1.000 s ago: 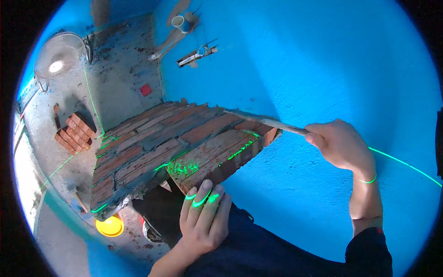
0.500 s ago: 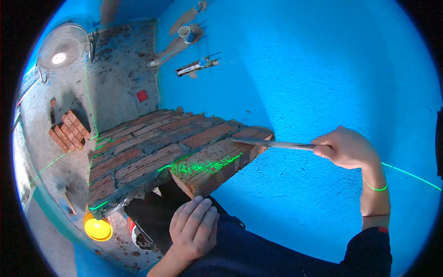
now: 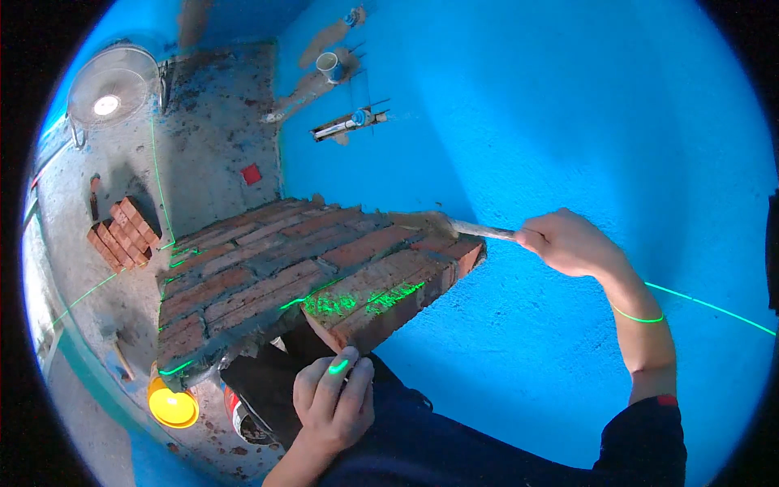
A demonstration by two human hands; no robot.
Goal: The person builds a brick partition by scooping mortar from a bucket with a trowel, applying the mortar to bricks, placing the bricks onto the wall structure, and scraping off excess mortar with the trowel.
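Note:
My right hand (image 3: 568, 242) is closed round the pale handle of a trowel (image 3: 480, 230). Its mortar-smeared blade lies at the wall-side end of the brickwork, partly out of clear sight. My left hand (image 3: 334, 398) is below the near corner of a brick (image 3: 381, 296), fingers bent and bunched, fingertips against its lower end; the thumb is hidden. A green laser line crosses one finger. The brick lies along the near edge of the brickwork (image 3: 284, 264), its top speckled with green light. Grey mortar fills the joints and bulges at the left end.
A blue wall (image 3: 552, 146) borders the brickwork, with pipe stubs (image 3: 329, 66) sticking out. On the floor at left are a brick stack (image 3: 124, 234), a fan (image 3: 112, 89) and a red square (image 3: 251, 174). A yellow bucket (image 3: 173, 404) stands beside my legs.
My right hand has moved left and slightly up, carrying the trowel from the brick's end toward the far, wall-side edge. My left hand stays by the brick's near corner, shifted slightly.

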